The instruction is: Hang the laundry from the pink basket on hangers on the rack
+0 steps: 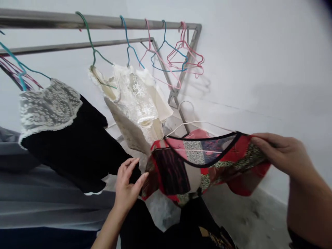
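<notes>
A red patterned blouse (218,169) with black neck trim hangs in front of me on a white hanger (192,122), whose hook points up and away. My right hand (282,152) pinches the blouse at its right shoulder, thumb on top of the cloth. Beside the left sleeve is my left hand (128,185), its thumb and fingers spread and nothing between them. The thumb tip lies close to the sleeve edge; whether they touch I cannot tell.
A metal rail (103,21) carries a white lace top (137,93) on a green hanger (90,41), a black top with lace yoke (67,138), and several bare hangers, including a pink one (160,62). Grey fabric (52,186) hangs low left. A white wall (259,62) stands right.
</notes>
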Demonstrator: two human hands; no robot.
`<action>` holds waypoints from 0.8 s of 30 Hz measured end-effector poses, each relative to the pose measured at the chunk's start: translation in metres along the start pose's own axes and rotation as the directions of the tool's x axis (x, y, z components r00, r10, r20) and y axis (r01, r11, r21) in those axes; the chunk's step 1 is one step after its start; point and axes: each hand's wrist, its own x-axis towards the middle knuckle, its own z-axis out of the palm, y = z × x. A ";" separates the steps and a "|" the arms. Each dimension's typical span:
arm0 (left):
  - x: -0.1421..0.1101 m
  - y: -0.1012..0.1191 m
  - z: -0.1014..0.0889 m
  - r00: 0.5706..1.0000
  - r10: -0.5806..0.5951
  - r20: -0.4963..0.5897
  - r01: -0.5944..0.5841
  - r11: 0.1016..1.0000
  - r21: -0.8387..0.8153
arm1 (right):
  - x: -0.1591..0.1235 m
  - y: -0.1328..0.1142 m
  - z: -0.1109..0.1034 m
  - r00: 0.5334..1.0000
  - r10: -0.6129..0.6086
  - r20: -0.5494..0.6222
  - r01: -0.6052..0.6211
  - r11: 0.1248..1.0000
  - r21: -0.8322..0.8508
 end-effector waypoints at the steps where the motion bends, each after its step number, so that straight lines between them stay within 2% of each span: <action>1: -0.007 -0.002 0.003 0.999 -0.025 0.025 0.025 1.000 -0.018 | 0.003 -0.002 -0.006 0.999 0.025 -0.046 -0.026 0.999 -0.035; 4: -0.030 -0.008 0.013 0.987 -0.124 0.105 0.131 0.989 -0.067 | 0.009 -0.017 -0.013 0.984 0.043 -0.175 -0.062 0.992 -0.106; 7: -0.051 -0.010 0.021 0.970 -0.187 0.159 0.204 0.973 -0.103 | 0.014 -0.038 -0.003 0.961 -0.019 -0.274 -0.019 0.991 -0.133; 10: -0.065 -0.010 0.023 0.960 -0.204 0.192 0.228 0.967 -0.112 | 0.022 -0.058 0.011 0.938 -0.171 -0.302 0.102 0.968 -0.231; 12: -0.072 -0.011 0.021 0.956 -0.210 0.202 0.235 0.966 -0.109 | 0.030 -0.068 0.020 0.906 -0.297 -0.301 0.189 0.921 -0.341; 15: -0.080 -0.015 0.014 0.954 -0.236 0.183 0.256 0.962 -0.095 | 0.044 -0.082 0.031 0.818 -0.495 -0.293 0.327 0.819 -0.472; 17: -0.086 -0.018 0.010 0.949 -0.265 0.171 0.282 0.956 -0.084 | 0.052 -0.093 0.037 0.773 -0.572 -0.274 0.382 0.765 -0.518; 19: -0.092 -0.022 0.008 0.943 -0.290 0.163 0.306 0.949 -0.079 | 0.059 -0.105 0.042 0.798 -0.561 -0.221 0.384 0.754 -0.533; 22: -0.101 -0.026 0.009 0.937 -0.312 0.156 0.327 0.941 -0.084 | 0.072 -0.123 0.049 0.875 -0.465 -0.134 0.325 0.770 -0.549; 24: -0.106 -0.028 0.011 0.934 -0.321 0.157 0.337 0.937 -0.090 | 0.082 -0.134 0.053 0.899 -0.417 -0.132 0.285 0.787 -0.548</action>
